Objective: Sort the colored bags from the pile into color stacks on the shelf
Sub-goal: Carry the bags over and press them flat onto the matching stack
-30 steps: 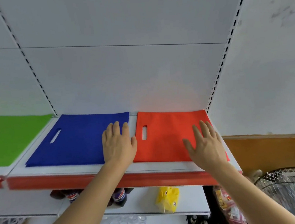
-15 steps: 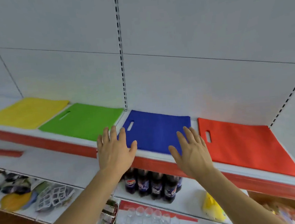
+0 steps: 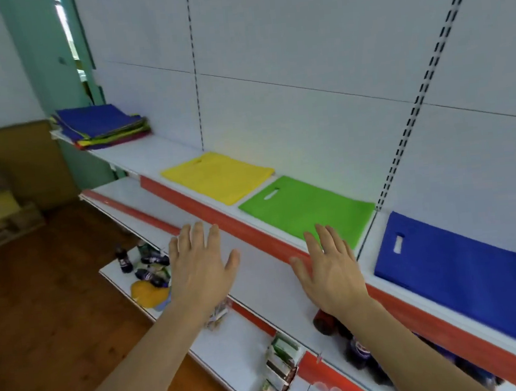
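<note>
Pile (image 3: 104, 124) of mixed colored bags sits at the far left end of the shelf (image 3: 153, 156), at roughly 10 o'clock from the hands, with a blue sheet on top and yellow, green and dark red edges showing beneath. Three sorted positions lie along the same shelf: a yellow bag (image 3: 217, 177), a green bag (image 3: 308, 209) just beside it at its 4 o'clock, and a blue bag (image 3: 463, 271) further along past the upright joint. Each appears to hold a single bag or a thin stack; the count cannot be told.

The left hand (image 3: 199, 266) is spread flat with fingers straight, holding nothing, in front of the red shelf edge (image 3: 221, 214). The right hand (image 3: 331, 267) is likewise flat and empty, fingertips overlapping the near corner of the green bag.

The step in hand is judged to be the reach to the pile for the next bag. To do it well:

- Lift only the top sheet; the thin fabric is likely to cling to the one beneath.
- Grip near the handle cut-out.
- Read the color before carrying.
- Lay it square on the matching stack.
</note>
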The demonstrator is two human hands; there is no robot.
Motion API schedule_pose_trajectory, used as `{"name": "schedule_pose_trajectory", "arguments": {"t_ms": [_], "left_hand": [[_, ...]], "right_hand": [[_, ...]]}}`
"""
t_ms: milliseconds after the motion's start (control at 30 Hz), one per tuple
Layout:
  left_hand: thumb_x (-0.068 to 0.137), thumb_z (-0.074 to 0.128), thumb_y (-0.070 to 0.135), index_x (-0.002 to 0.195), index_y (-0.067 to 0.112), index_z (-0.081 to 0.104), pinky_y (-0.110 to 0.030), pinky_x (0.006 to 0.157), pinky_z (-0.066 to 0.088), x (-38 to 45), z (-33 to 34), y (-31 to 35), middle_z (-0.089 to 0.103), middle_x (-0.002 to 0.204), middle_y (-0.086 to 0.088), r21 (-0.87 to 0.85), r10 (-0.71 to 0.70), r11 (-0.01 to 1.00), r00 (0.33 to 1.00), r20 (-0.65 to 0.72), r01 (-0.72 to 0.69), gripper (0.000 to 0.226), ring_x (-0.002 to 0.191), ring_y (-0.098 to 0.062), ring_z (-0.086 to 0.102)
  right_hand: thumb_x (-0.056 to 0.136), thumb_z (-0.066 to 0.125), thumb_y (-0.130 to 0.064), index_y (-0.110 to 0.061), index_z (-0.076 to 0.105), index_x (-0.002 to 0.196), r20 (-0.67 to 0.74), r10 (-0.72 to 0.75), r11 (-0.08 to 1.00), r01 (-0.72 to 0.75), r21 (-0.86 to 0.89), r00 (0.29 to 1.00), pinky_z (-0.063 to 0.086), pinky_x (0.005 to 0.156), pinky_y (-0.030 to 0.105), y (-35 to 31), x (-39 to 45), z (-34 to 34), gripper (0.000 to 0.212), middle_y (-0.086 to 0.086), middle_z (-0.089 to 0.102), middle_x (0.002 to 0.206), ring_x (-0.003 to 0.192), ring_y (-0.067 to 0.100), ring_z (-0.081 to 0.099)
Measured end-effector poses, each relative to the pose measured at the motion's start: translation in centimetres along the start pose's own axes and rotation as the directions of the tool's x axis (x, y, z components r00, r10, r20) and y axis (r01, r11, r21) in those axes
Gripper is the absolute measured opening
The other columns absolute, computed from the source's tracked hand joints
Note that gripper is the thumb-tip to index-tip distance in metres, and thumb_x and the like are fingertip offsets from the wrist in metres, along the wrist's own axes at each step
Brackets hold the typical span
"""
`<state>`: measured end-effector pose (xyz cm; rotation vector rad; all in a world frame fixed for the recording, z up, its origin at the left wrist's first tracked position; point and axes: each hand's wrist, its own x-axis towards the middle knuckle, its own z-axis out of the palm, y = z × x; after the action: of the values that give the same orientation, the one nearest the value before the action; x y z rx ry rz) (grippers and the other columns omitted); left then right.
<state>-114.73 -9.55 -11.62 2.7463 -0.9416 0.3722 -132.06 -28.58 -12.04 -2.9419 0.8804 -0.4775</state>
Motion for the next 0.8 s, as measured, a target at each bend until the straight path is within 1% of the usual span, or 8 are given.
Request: {"name": "schedule_pose_trajectory", "arguments": {"t_ms": [67, 200, 300, 367, 467, 567, 667, 800], "left_hand": [[0.101, 0.028, 0.069, 0.162, 0.021, 0.033, -0.058, 0.127, 0.017, 1.5, 0.3, -3.6, 0.027, 0.170, -0.014, 0.008, -0.042, 0.999, 0.999, -0.009, 0.042, 0.078, 0.159, -0.036, 0.016], [0.102, 0.035, 0.066, 0.158, 0.020, 0.041, -0.058, 0.126, 0.023, 5.6, 0.2, -10.3, 0.035, 0.166, -0.013, 0.049, -0.113, 0.992, 0.992, -0.061, 0.116, 0.073, 0.156, -0.037, 0.023], [0.102, 0.034, 0.067, 0.159, 0.021, 0.039, -0.056, 0.127, 0.020, 9.0, -0.2, -15.2, 0.034, 0.167, -0.011, 0.086, -0.164, 0.982, 0.985, -0.058, 0.168, 0.073, 0.158, -0.034, 0.022], [0.103, 0.033, 0.067, 0.160, 0.022, 0.039, -0.055, 0.128, 0.020, 10.9, -0.4, -18.5, 0.034, 0.167, -0.010, 0.098, -0.187, 0.976, 0.978, -0.086, 0.196, 0.073, 0.158, -0.033, 0.022], [0.103, 0.030, 0.067, 0.160, 0.022, 0.039, -0.054, 0.129, 0.020, 13.6, -0.5, -23.4, 0.035, 0.168, -0.009, 0.099, -0.265, 0.956, 0.957, -0.114, 0.276, 0.073, 0.159, -0.032, 0.021], [0.103, 0.026, 0.070, 0.163, 0.026, 0.033, -0.052, 0.131, 0.015, 15.6, -0.6, -27.9, 0.028, 0.171, -0.006, 0.098, -0.312, 0.941, 0.943, -0.120, 0.324, 0.075, 0.161, -0.030, 0.014], [0.103, 0.028, 0.069, 0.162, 0.026, 0.036, -0.052, 0.131, 0.015, 18.1, -0.6, -32.7, 0.030, 0.171, -0.006, 0.086, -0.341, 0.931, 0.928, -0.148, 0.355, 0.074, 0.161, -0.029, 0.016], [0.103, 0.030, 0.069, 0.160, 0.026, 0.039, -0.052, 0.130, 0.016, 21.7, 0.1, -39.5, 0.033, 0.169, -0.006, 0.079, -0.341, 0.930, 0.922, -0.185, 0.360, 0.073, 0.160, -0.029, 0.019]], "right_hand": [[0.103, 0.021, -0.068, -0.015, 0.041, 0.159, 0.005, -0.047, 0.999, 0.047, 0.014, 0.999, 0.024, 0.128, 0.053, -3.1, 3.2, 1.9, 0.080, 0.015, 0.028, 0.171, 0.160, 0.034, 0.020], [0.103, 0.022, -0.068, -0.015, 0.044, 0.158, -0.024, -0.140, 0.987, 0.142, 0.075, 0.990, 0.027, 0.126, 0.054, -9.6, 10.3, 5.1, 0.080, 0.015, 0.033, 0.169, 0.158, 0.034, 0.024], [0.104, 0.022, -0.067, -0.012, 0.045, 0.158, -0.021, -0.202, 0.972, 0.203, 0.116, 0.979, 0.028, 0.125, 0.056, -14.6, 15.7, 6.7, 0.080, 0.017, 0.033, 0.168, 0.158, 0.036, 0.024], [0.104, 0.021, -0.066, -0.012, 0.045, 0.158, -0.030, -0.245, 0.959, 0.246, 0.141, 0.969, 0.028, 0.125, 0.056, -18.1, 18.7, 7.6, 0.080, 0.016, 0.032, 0.169, 0.158, 0.036, 0.024], [0.106, 0.022, -0.066, -0.016, 0.038, 0.162, -0.014, -0.303, 0.941, 0.302, 0.150, 0.953, 0.022, 0.128, 0.054, -23.1, 23.1, 9.1, 0.077, 0.013, 0.024, 0.173, 0.161, 0.033, 0.016], [0.107, 0.020, -0.066, -0.018, 0.030, 0.165, 0.016, -0.376, 0.919, 0.371, 0.131, 0.926, 0.017, 0.129, 0.052, -27.7, 26.4, 10.3, 0.076, 0.011, 0.016, 0.175, 0.162, 0.031, 0.008], [0.106, 0.020, -0.066, -0.020, 0.028, 0.165, 0.016, -0.408, 0.907, 0.403, 0.123, 0.913, 0.017, 0.129, 0.051, -32.6, 29.8, 11.7, 0.075, 0.010, 0.016, 0.175, 0.162, 0.030, 0.008], [0.105, 0.020, -0.066, -0.017, 0.032, 0.164, 0.001, -0.408, 0.906, 0.405, 0.122, 0.913, 0.021, 0.129, 0.052, -39.0, 34.2, 13.7, 0.077, 0.013, 0.021, 0.173, 0.161, 0.033, 0.014]]}}
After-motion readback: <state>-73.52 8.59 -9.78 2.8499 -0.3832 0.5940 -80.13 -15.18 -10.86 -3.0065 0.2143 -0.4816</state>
